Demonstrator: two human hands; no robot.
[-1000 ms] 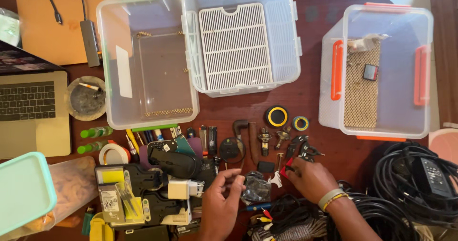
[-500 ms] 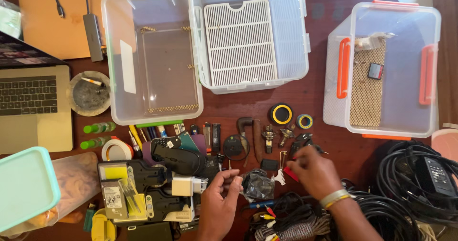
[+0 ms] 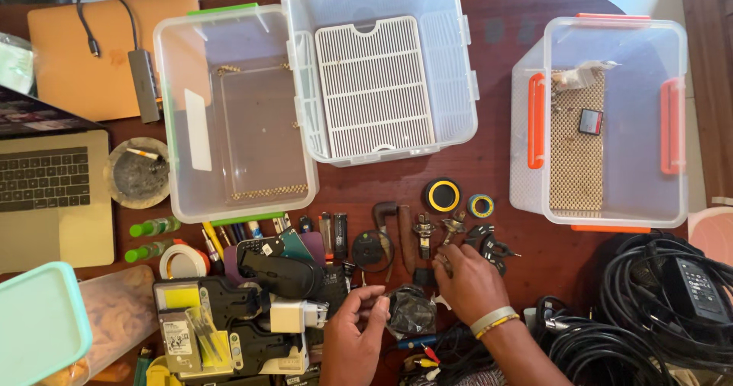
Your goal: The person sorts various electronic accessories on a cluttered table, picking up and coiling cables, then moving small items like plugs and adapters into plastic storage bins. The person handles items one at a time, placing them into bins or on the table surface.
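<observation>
My left hand rests near the table's front edge, its curled fingers pinching the edge of a crumpled black plastic bundle. My right hand, with a band on its wrist, lies palm down just right of the bundle. Its fingertips touch small metal parts and a small black block in a row of hardware. Whatever is under its palm is hidden. Two rolls of tape, one black and yellow and one blue, lie beyond the row.
Three clear bins stand at the back: a green-latched one, one holding a white grate, and an orange-handled one. There is a laptop and an ashtray on the left. Black cables are piled on the right, and chargers and gadgets on the left.
My right hand slid left from the black clips and a red piece to the metal parts; the red piece is no longer seen. The left hand stayed by the bundle.
</observation>
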